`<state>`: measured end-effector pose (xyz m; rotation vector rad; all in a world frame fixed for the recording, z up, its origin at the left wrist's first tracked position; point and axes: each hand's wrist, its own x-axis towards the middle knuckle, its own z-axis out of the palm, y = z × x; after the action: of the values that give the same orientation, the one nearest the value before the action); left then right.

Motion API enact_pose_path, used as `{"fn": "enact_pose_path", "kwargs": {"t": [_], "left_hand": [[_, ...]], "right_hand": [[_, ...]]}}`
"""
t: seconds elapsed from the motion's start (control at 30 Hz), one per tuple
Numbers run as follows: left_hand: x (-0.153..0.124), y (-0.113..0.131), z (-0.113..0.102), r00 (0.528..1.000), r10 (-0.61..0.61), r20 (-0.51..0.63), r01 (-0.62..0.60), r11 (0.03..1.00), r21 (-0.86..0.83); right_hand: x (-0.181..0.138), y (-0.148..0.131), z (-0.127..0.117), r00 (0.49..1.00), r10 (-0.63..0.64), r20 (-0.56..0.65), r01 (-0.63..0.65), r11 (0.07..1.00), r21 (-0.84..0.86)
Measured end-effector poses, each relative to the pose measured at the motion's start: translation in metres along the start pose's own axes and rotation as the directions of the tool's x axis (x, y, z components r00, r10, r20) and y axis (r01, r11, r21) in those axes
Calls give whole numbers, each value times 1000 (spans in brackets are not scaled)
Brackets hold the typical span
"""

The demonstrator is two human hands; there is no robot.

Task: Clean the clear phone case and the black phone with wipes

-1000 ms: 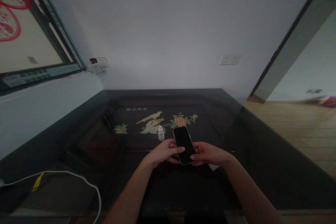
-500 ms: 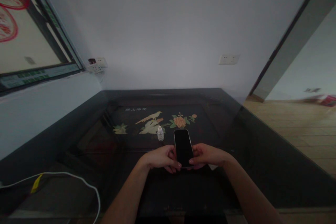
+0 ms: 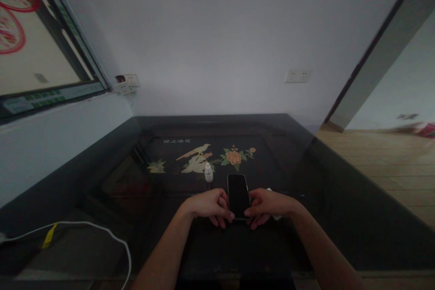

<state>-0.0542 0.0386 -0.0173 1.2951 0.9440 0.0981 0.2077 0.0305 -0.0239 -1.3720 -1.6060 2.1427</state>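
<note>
A smartphone (image 3: 238,195) with a dark screen is held between my two hands, over the glossy black table (image 3: 152,244). My left hand (image 3: 212,206) grips its left edge, thumb at the lower corner. On the opposite edge, my right hand (image 3: 267,206) has its thumb at the lower right corner and its fingers curled below. Just beyond my left hand stands a small clear dropper bottle (image 3: 208,173) with a white cap. Something small and white (image 3: 277,217) pokes out from beneath my right hand, mostly covered.
Birds and a flower picture (image 3: 234,157) decorate the tabletop. At the left lies a white cable (image 3: 102,227) with a yellow tag (image 3: 49,236). Wall sockets (image 3: 298,75) are on the wall behind, and a window (image 3: 50,54) is at upper left.
The phone has come slightly toward me and its top edge sits lower. My right fingers have shifted under it, and more of the white item shows. The bottle stays put.
</note>
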Motion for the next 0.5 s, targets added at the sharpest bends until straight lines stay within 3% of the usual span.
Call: {"fn": "enact_pose_path", "kwargs": {"t": [0.23, 0.5], "left_hand": [[-3, 4, -1, 999, -32, 44, 29, 997, 78], [-2, 6, -1, 997, -71, 18, 67, 982, 179]], "right_hand": [[0, 0, -1, 999, 30, -11, -30, 999, -44], [7, 6, -1, 999, 24, -25, -26, 994, -104]]}}
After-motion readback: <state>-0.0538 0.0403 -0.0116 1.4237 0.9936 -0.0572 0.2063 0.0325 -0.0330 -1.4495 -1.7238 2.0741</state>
